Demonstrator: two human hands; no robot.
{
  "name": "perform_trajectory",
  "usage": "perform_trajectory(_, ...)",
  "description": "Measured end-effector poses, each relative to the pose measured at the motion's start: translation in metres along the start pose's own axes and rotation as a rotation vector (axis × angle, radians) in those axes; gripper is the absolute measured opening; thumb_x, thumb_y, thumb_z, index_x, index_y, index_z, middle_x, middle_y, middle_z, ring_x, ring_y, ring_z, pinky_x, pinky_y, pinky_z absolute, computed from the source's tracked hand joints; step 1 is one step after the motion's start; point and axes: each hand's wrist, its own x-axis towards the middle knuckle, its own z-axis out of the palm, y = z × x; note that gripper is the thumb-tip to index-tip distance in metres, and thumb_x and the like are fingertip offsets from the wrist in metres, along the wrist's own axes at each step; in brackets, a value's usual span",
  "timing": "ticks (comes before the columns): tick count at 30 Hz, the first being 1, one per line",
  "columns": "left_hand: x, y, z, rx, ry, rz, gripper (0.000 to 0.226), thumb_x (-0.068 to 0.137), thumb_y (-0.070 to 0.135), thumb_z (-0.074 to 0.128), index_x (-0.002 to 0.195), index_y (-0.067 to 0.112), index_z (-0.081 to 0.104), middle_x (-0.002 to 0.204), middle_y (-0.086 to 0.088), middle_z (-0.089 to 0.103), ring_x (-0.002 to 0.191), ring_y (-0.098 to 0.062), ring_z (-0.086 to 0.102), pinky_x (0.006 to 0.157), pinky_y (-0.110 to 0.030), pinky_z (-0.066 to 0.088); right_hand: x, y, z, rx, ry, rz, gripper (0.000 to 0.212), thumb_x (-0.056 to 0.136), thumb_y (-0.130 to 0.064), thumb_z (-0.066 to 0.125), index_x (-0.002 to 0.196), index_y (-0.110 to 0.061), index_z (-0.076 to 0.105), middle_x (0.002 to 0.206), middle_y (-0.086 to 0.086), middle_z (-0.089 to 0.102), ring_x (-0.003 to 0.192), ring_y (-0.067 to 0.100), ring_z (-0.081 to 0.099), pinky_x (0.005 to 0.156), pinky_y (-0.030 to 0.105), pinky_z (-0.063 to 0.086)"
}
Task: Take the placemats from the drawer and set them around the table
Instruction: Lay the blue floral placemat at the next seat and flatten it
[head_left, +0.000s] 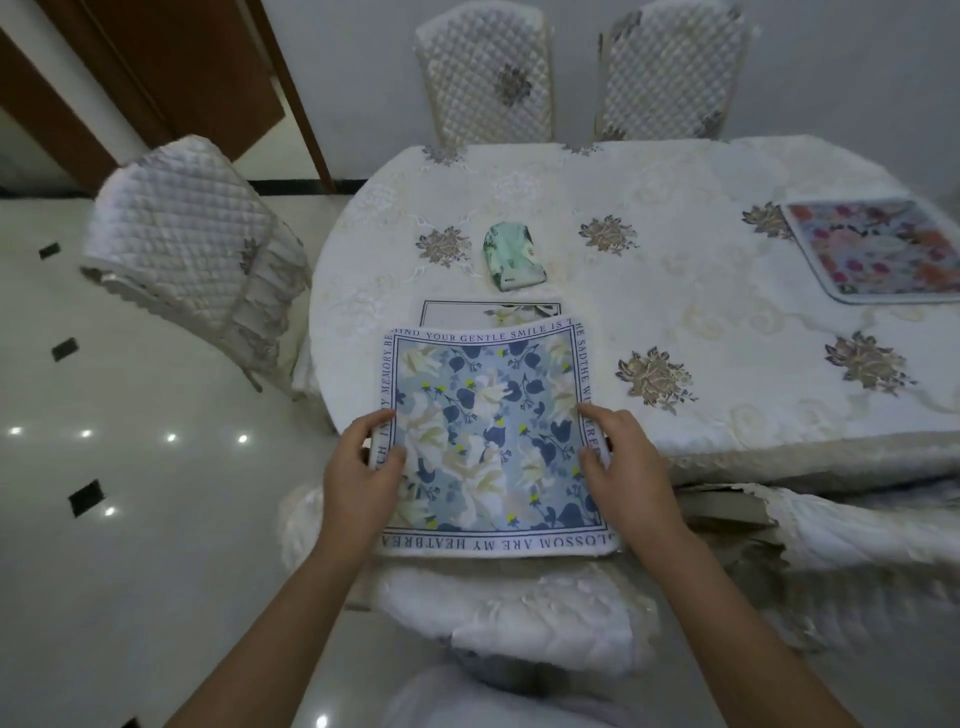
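I hold a square placemat (488, 436) with blue and white flowers and a lettered border above the near edge of the table (701, 322). My left hand (358, 467) pinches its left edge, thumb on top. Its right edge is pinched the same way by my right hand (623, 467). Just beyond it another placemat (467, 310) with a dark line border lies flat on the table, mostly hidden by the held one. A third placemat (878, 249) with red and pink flowers lies at the table's right end.
A small green patterned pouch (511, 255) lies on the cream embroidered tablecloth beyond the mats. Quilted chairs stand at the left (187, 228), at the far side (488, 73) (675, 67), and right below my hands (519, 608). Glossy tiled floor lies to the left.
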Motion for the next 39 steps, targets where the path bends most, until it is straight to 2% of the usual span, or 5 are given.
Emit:
perform_trajectory(9, -0.067, -0.002, -0.068, -0.025, 0.282, -0.025, 0.034, 0.089, 0.004, 0.065, 0.112, 0.028, 0.067, 0.099, 0.001, 0.064, 0.055, -0.014, 0.045, 0.059, -0.023, 0.047, -0.020, -0.060, 0.010, 0.065, -0.061, -0.247, 0.041, 0.098, -0.014, 0.054, 0.136, -0.029, 0.053, 0.122, -0.012, 0.052, 0.097, -0.002, 0.053, 0.084, 0.023, 0.045)
perform_trajectory(19, -0.103, -0.032, -0.216, -0.088, 0.492, 0.046, 0.034, 0.092, 0.003, 0.064, 0.112, 0.029, 0.066, 0.098, 0.005, 0.062, 0.055, -0.009, 0.047, 0.054, -0.020, 0.047, -0.044, -0.190, 0.091, 0.036, -0.113, -0.499, 0.042, 0.095, -0.012, 0.056, 0.134, -0.026, 0.056, 0.115, -0.005, 0.056, 0.091, 0.009, 0.056, 0.077, 0.029, 0.047)
perform_trajectory(27, -0.130, -0.131, -0.361, -0.065, 0.559, -0.115, 0.032, 0.095, 0.008, 0.061, 0.114, 0.034, 0.065, 0.103, 0.005, 0.060, 0.076, -0.031, 0.063, 0.069, -0.049, 0.058, -0.105, -0.280, 0.229, 0.105, -0.240, -0.587, 0.043, 0.093, -0.008, 0.058, 0.132, -0.026, 0.057, 0.113, -0.008, 0.055, 0.096, 0.006, 0.055, 0.080, 0.020, 0.045)
perform_trajectory(35, -0.124, -0.188, -0.427, -0.115, 0.589, -0.214, 0.030, 0.095, 0.009, 0.060, 0.115, 0.032, 0.065, 0.103, 0.003, 0.061, 0.080, -0.031, 0.068, 0.066, -0.046, 0.058, -0.122, -0.331, 0.294, 0.059, -0.315, -0.591, 0.043, 0.093, -0.007, 0.060, 0.132, -0.025, 0.058, 0.115, -0.011, 0.056, 0.093, -0.006, 0.053, 0.085, 0.023, 0.045)
perform_trajectory(39, -0.103, -0.210, -0.430, -0.153, 0.574, -0.271, 0.033, 0.092, 0.011, 0.067, 0.117, 0.032, 0.062, 0.103, 0.001, 0.062, 0.081, -0.030, 0.069, 0.064, -0.038, 0.059, -0.102, -0.346, 0.320, -0.010, -0.353, -0.615, 0.045, 0.093, -0.005, 0.059, 0.133, -0.024, 0.058, 0.115, -0.009, 0.057, 0.096, 0.003, 0.055, 0.084, 0.022, 0.045)
